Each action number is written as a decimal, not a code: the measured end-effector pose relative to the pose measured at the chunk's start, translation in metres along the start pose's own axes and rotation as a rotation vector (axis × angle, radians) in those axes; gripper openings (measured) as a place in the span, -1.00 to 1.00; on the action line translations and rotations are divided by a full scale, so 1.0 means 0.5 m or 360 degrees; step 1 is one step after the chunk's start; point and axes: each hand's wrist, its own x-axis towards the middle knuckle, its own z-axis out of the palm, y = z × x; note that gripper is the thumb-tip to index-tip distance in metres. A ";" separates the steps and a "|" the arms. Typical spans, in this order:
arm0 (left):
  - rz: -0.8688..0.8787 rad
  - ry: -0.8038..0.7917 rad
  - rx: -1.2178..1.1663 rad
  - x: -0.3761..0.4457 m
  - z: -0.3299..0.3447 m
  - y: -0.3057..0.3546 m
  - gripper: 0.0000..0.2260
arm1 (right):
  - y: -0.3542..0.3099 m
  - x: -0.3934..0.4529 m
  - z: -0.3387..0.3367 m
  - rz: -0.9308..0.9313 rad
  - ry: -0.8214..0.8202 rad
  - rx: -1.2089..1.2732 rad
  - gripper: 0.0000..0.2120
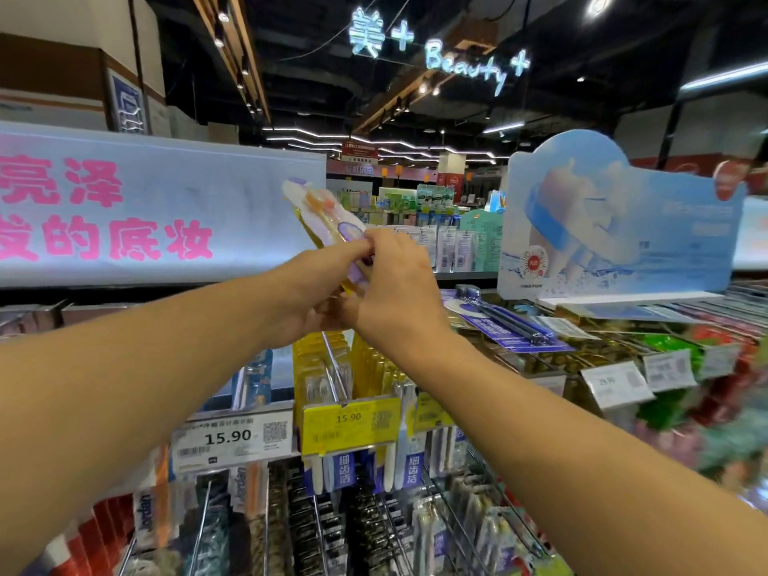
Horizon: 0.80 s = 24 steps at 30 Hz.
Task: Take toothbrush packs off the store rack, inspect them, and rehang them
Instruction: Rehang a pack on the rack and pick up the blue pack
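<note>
Pack: the toothbrush pack [328, 220] is up before me, above the rack's yellow packs [328, 367].
Long axis: slanting up-left, away from my hands.
Hands: my left hand [316, 293] and right hand [395, 284] both pinch its lower end, equally near.

We're under a dark ceiling [415, 97] hung with strip lights [374, 139] and a glowing neon sign [440, 47] reading "Beauty+". To our left runs a white banner [166, 201] with pink characters; to our right stands a blue display card [615, 218]. Farther aisles [415, 201] blur behind.
</note>
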 end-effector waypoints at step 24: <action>-0.0171 0.0028 -0.0175 0.026 0.057 -0.001 -0.91 | 0.210 -0.020 -0.195 0.0867 -0.0691 -0.0766 -0.48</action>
